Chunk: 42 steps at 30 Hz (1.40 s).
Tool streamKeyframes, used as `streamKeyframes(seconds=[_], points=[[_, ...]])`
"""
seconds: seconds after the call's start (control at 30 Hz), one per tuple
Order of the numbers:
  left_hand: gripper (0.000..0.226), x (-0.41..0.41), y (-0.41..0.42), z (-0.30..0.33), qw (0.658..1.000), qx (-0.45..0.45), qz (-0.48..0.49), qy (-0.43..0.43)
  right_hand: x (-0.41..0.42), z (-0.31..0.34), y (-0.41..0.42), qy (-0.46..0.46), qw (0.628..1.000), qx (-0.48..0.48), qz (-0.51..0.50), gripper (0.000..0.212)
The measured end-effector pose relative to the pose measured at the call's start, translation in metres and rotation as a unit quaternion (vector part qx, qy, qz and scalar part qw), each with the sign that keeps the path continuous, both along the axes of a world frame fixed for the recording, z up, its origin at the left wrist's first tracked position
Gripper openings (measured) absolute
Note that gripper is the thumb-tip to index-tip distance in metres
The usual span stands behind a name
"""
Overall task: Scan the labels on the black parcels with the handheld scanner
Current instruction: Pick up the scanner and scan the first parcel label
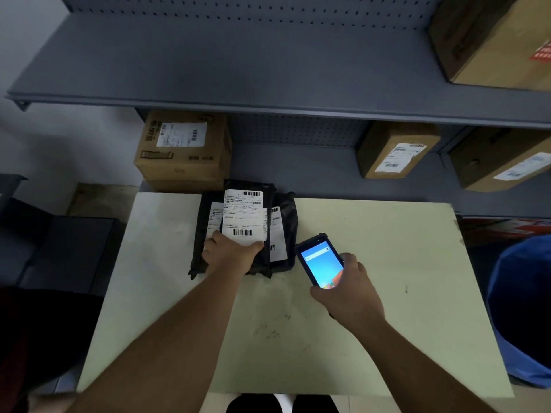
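Observation:
A stack of black parcels (262, 189) with white barcode labels lies at the far edge of the pale table (387, 293). The top parcel's label (243, 217) faces up. My left hand (229, 253) rests on the near end of that top parcel, with the fingers touching the label's lower edge. Just right of the stack, my right hand (348, 290) grips the handheld scanner (320, 262). Its blue screen is lit and faces up, and its top end points toward the parcels. Two more labels peek out from the parcels underneath.
Cardboard boxes (182, 150) (396, 152) with shipping labels sit on the grey shelf behind the table. Another box (492, 40) stands on the upper shelf at the right. A blue bin (521, 308) is at the table's right side. A dark seat (59, 251) is at the left.

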<state>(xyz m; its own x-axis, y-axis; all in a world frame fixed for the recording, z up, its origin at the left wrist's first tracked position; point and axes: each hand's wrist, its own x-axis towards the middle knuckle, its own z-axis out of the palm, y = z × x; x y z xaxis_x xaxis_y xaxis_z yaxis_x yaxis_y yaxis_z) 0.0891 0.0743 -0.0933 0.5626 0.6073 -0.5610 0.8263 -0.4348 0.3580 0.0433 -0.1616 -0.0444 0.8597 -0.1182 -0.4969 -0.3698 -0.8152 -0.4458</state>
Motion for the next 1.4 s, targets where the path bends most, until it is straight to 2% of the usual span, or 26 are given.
streamKeyframes(seconds=[0.3,0.57,0.7,0.77,0.83,0.97,1.03,1.2,1.4], points=[[0.113,0.011,-0.007,-0.001,1.000,-0.008,0.007,0.025,0.002,-0.003,-0.009,0.014,1.000,0.003,-0.009,0.086],[0.120,0.013,-0.012,0.007,0.999,0.022,-0.029,0.037,0.006,0.005,-0.017,0.014,1.000,0.004,-0.004,0.083],[0.130,0.012,-0.005,0.006,0.997,-0.071,0.025,-0.013,0.008,0.009,-0.025,0.010,1.000,0.008,-0.012,0.084],[0.127,0.013,-0.001,0.009,0.991,-0.120,0.054,-0.035,0.010,0.012,-0.029,0.006,1.000,0.007,-0.016,0.086],[0.114,0.012,0.003,0.013,0.983,-0.164,0.079,-0.029,0.010,0.015,-0.033,0.003,1.000,0.003,-0.019,0.087],[0.056,0.005,0.007,0.020,0.970,-0.233,0.074,-0.003,0.007,0.021,-0.038,-0.005,1.000,0.001,-0.025,0.083],[0.047,0.001,0.008,0.020,0.966,-0.249,0.063,-0.014,0.005,0.025,-0.039,-0.010,1.000,0.009,-0.028,0.081],[0.049,-0.010,0.009,0.024,0.959,-0.276,0.056,-0.040,0.002,0.039,-0.037,-0.015,0.999,0.020,-0.023,0.080],[0.075,-0.018,0.007,0.034,0.944,-0.303,0.075,-0.103,0.003,0.057,-0.034,-0.003,0.999,0.038,0.003,0.067]])
